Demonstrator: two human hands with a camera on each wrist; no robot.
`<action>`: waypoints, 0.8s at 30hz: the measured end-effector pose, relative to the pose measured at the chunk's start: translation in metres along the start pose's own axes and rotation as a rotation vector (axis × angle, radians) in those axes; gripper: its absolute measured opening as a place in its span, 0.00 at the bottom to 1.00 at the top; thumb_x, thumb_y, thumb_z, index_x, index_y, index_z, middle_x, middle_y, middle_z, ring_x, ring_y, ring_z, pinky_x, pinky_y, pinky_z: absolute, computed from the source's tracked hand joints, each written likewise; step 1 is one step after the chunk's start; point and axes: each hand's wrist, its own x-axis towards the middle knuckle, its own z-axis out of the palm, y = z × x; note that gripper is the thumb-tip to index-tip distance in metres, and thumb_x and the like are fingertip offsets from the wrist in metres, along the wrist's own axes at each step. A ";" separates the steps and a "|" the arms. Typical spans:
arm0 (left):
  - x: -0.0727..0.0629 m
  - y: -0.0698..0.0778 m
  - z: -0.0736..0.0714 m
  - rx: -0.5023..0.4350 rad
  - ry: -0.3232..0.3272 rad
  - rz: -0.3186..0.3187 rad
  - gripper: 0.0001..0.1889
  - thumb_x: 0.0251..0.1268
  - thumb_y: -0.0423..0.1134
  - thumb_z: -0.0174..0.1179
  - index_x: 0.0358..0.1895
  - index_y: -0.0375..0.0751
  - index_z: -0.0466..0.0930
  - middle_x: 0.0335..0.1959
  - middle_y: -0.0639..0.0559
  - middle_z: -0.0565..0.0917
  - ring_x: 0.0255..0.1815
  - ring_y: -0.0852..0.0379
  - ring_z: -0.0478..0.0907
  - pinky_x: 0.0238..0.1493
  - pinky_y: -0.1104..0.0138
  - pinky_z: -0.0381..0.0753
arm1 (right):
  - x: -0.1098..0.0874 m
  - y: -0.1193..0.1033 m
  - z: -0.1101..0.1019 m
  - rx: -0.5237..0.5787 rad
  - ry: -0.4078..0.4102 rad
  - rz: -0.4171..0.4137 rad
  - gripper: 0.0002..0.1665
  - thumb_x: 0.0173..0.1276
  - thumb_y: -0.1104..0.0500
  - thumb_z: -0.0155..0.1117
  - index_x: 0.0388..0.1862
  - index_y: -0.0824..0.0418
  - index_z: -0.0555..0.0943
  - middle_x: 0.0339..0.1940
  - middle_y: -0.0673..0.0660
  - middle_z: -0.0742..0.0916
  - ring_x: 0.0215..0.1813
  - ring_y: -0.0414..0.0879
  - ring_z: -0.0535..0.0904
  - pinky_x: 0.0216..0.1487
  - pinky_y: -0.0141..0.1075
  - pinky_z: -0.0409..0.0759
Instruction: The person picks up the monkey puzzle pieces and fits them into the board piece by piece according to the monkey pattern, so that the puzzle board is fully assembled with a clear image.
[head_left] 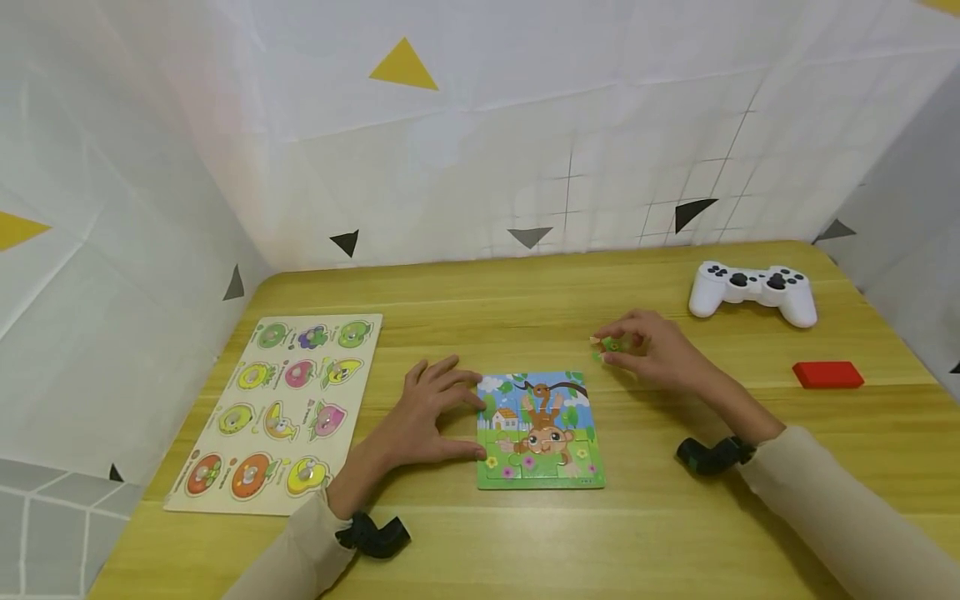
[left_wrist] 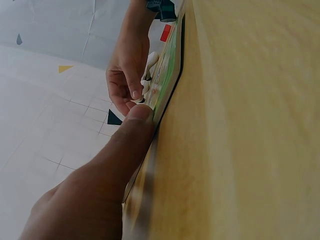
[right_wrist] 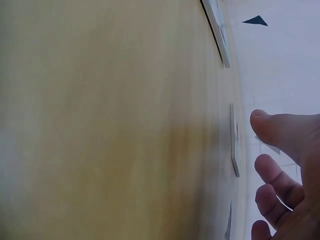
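Observation:
My left hand (head_left: 432, 415) is at the left edge of a square jigsaw puzzle (head_left: 540, 429) with an upside-down monkey picture. Its thumb (left_wrist: 137, 122) and fingers are spread along that edge. To the back right, my right hand (head_left: 652, 352) is over a small puzzle piece (head_left: 615, 345) in green and orange, its thumb and fingertips around it. In the right wrist view a thin flat piece (right_wrist: 234, 142) lies low on the wood, just beneath the parted thumb (right_wrist: 262, 122) and fingers.
On the left lies a fruit peg board (head_left: 288, 412) with several knobbed pieces. A white game controller (head_left: 753, 290) is at the back right, with a red block (head_left: 828, 374) in front of it. Fabric walls border the wooden table (head_left: 480, 554) at the back.

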 end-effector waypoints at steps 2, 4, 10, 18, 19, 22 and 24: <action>0.000 0.000 0.000 -0.002 0.000 0.000 0.28 0.49 0.67 0.74 0.52 0.62 0.83 0.71 0.55 0.75 0.82 0.39 0.56 0.75 0.31 0.44 | 0.001 0.002 -0.001 -0.003 -0.007 0.008 0.19 0.63 0.61 0.76 0.54 0.59 0.87 0.45 0.58 0.85 0.41 0.50 0.76 0.42 0.41 0.75; 0.000 0.000 0.000 -0.003 0.001 0.000 0.28 0.49 0.67 0.74 0.52 0.62 0.83 0.71 0.55 0.75 0.82 0.39 0.56 0.75 0.31 0.44 | 0.002 0.003 -0.002 -0.012 -0.014 0.016 0.22 0.62 0.61 0.77 0.56 0.59 0.86 0.47 0.60 0.85 0.42 0.51 0.76 0.43 0.43 0.74; 0.000 0.000 0.000 0.001 0.007 0.004 0.28 0.49 0.67 0.74 0.52 0.62 0.83 0.71 0.55 0.76 0.82 0.39 0.57 0.74 0.31 0.45 | 0.006 0.007 -0.004 -0.069 -0.036 0.032 0.27 0.62 0.57 0.78 0.59 0.61 0.84 0.49 0.62 0.84 0.43 0.52 0.74 0.45 0.43 0.70; 0.000 -0.001 0.000 0.014 -0.001 -0.001 0.28 0.49 0.68 0.73 0.52 0.63 0.83 0.71 0.56 0.75 0.82 0.40 0.56 0.75 0.31 0.45 | 0.010 0.012 -0.003 -0.112 -0.083 0.057 0.28 0.62 0.52 0.77 0.60 0.60 0.83 0.48 0.61 0.84 0.44 0.50 0.72 0.45 0.42 0.68; 0.000 -0.001 0.000 0.014 -0.002 -0.002 0.28 0.49 0.68 0.73 0.52 0.63 0.83 0.71 0.56 0.75 0.82 0.40 0.56 0.75 0.31 0.45 | 0.010 0.012 -0.004 -0.112 -0.091 0.063 0.29 0.63 0.52 0.77 0.60 0.60 0.83 0.48 0.61 0.84 0.44 0.50 0.72 0.45 0.42 0.68; 0.000 -0.001 0.000 0.013 -0.001 0.000 0.28 0.49 0.68 0.73 0.52 0.63 0.83 0.70 0.56 0.76 0.82 0.39 0.57 0.75 0.31 0.45 | 0.011 0.010 -0.005 -0.105 -0.118 0.085 0.30 0.64 0.51 0.76 0.62 0.60 0.82 0.49 0.61 0.83 0.45 0.50 0.72 0.45 0.42 0.68; 0.000 0.000 0.000 0.012 0.000 0.001 0.28 0.48 0.68 0.73 0.52 0.63 0.83 0.70 0.56 0.76 0.82 0.39 0.57 0.74 0.31 0.45 | 0.011 0.009 -0.005 -0.093 -0.134 0.098 0.30 0.64 0.50 0.76 0.63 0.61 0.82 0.50 0.62 0.83 0.47 0.51 0.73 0.46 0.42 0.68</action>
